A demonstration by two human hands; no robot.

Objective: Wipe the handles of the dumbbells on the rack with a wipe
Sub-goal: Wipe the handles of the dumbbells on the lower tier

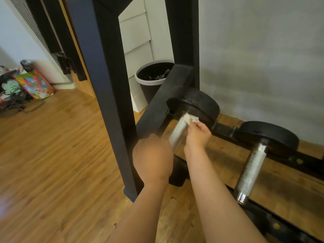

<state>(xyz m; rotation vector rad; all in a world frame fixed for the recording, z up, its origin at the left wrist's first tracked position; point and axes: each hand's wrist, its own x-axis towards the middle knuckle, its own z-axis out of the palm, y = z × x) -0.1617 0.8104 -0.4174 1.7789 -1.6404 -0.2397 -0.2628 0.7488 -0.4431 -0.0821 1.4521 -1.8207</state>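
Observation:
Two dumbbells lie across the bottom rails of a black rack (273,223). The left dumbbell has a knurled silver handle (178,133) and a black far head (194,104). My right hand (197,135) pinches a small white wipe (190,118) against the far end of that handle, close to the head. My left hand (152,156) is nearer to me, over the dumbbell's near end, fingers curled down; what it holds is hidden. The right dumbbell (250,172) lies untouched, its silver handle bare.
A thick black rack upright (112,95) stands just left of my hands. A grey-rimmed black bin (152,79) sits behind it by white boxes. Wooden floor (52,155) spreads to the left, with a colourful bag (35,85) and cables at the far wall. A grey wall is behind the rack.

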